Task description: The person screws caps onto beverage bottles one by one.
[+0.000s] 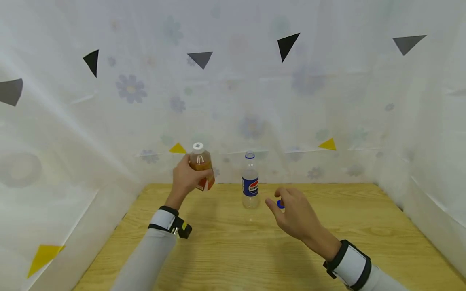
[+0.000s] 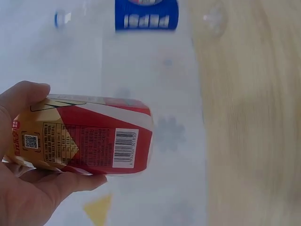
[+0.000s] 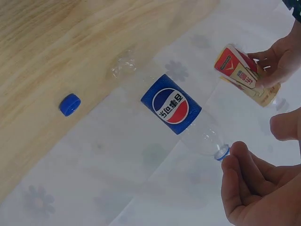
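My left hand (image 1: 189, 176) grips a bottle (image 1: 199, 161) of amber drink around its side, holding it tilted above the table. This bottle has a white cap and a red-and-gold label (image 2: 94, 136) with a barcode. To its right a clear Pepsi bottle (image 1: 250, 186) stands upright on the table, its mouth uncapped; it looks empty. A blue bottle cap (image 3: 70, 104) lies on the table, partly hidden behind my right fingers in the head view. My right hand (image 1: 296, 214) hovers beside the Pepsi bottle with fingers loosely bent, thumb apart and nothing held.
The pale wooden table (image 1: 225, 250) reaches back to a whitish flowered sheet (image 1: 233, 101) that hangs behind and on both sides. Black, grey and yellow paper pieces show on the sheet. Each wrist wears a strapped band.
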A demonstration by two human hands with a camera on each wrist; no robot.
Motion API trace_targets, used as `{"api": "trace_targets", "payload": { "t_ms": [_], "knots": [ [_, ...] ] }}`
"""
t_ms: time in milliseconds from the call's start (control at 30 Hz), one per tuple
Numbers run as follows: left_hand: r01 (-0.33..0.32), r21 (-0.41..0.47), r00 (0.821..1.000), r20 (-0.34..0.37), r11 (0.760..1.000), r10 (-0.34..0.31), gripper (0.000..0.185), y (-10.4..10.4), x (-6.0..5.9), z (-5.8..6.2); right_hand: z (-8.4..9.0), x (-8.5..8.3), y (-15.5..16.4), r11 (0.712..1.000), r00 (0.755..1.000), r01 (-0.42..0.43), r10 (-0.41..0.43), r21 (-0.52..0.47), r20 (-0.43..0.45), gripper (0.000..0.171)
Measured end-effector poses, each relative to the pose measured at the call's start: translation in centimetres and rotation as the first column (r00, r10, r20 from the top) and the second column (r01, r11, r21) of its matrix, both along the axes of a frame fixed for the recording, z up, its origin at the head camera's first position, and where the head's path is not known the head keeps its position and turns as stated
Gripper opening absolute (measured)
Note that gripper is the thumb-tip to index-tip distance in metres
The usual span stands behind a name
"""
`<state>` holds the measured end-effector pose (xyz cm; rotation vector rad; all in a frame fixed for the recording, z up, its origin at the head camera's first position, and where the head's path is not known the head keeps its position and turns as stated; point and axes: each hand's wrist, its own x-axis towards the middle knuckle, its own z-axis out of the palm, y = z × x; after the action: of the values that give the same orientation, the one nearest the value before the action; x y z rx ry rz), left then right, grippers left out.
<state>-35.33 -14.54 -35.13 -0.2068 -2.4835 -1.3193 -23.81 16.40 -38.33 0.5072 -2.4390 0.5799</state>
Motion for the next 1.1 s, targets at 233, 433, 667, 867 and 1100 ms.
{"api": "trace_targets", "payload": {
  "t_ms": [233, 433, 667, 867, 1100],
  "knots": [
    [-0.156, 0.032, 0.984, 0.091, 0.987, 0.153, 0.077, -5.6, -1.8, -1.7, -1.1, -0.2, 0.8, 1.000, 0.999, 0.017, -0.017, 0.001, 0.027, 0.020],
    [-0.253, 0.135, 0.953, 0.205, 0.958, 0.223, 0.082, -7.9, -1.4, -4.8, -1.8, -0.4, 1.3, 0.999, 0.996, 0.044, -0.045, 0.016, 0.078, 0.013],
    [-0.339, 0.135, 0.917, 0.268, 0.931, 0.295, 0.083, -8.9, -0.5, -7.3, -2.4, -0.2, 1.5, 0.997, 0.978, 0.065, -0.070, 0.031, 0.195, 0.016],
    [-0.324, 0.119, 0.928, 0.233, 0.939, 0.291, 0.083, -8.8, -0.4, -7.8, -2.4, -0.2, 1.4, 0.997, 0.969, 0.076, -0.079, 0.024, 0.233, 0.016],
    [-0.312, 0.073, 0.935, 0.200, 0.947, 0.292, 0.084, -9.1, -0.4, -8.3, -2.5, 0.1, 1.5, 0.996, 0.953, 0.078, -0.084, 0.033, 0.291, 0.015]
  ]
}}
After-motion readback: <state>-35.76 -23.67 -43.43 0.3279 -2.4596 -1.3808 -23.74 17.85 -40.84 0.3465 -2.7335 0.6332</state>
